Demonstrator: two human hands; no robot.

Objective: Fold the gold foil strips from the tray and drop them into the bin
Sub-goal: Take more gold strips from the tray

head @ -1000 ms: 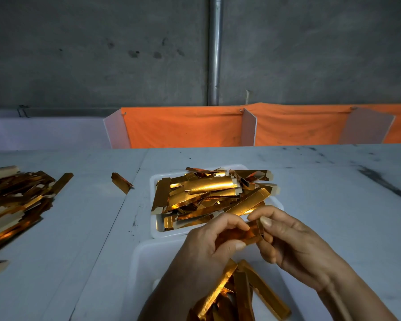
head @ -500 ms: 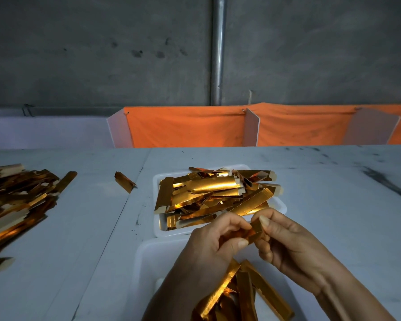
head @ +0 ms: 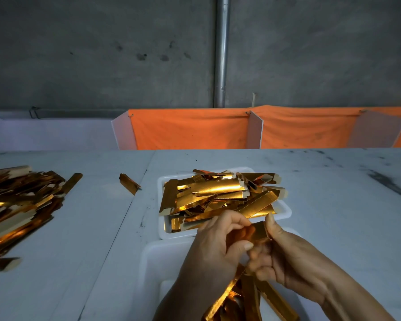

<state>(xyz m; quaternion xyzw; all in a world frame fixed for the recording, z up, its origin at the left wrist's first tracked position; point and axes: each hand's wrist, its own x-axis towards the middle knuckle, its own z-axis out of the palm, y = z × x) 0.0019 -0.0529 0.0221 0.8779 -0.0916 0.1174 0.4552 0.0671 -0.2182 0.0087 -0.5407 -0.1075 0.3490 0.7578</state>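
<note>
Above the white plastic bin (head: 153, 262) at the pale surface's (head: 333, 216) near edge, both hands, left (head: 214, 249) and right (head: 285, 256), pinch one gold foil strip (head: 256, 232). Several folded strips (head: 248, 297) lie binned; the white tray (head: 287, 210) behind remains heaped.

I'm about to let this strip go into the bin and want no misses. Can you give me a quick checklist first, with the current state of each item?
1. Gold foil strip gripped by both hands: ok, left hand and right hand both pinch it.
2. Fold finished: cannot tell, fingers cover much of it.
3. Hands over the white bin: ok.
4. Bin has room: ok, folded strips lie inside, wall still bare.
5. Tray still stocked: ok, heaped with strips.
6. Stray strip on the table: not ok, outside tray and bin.
</note>
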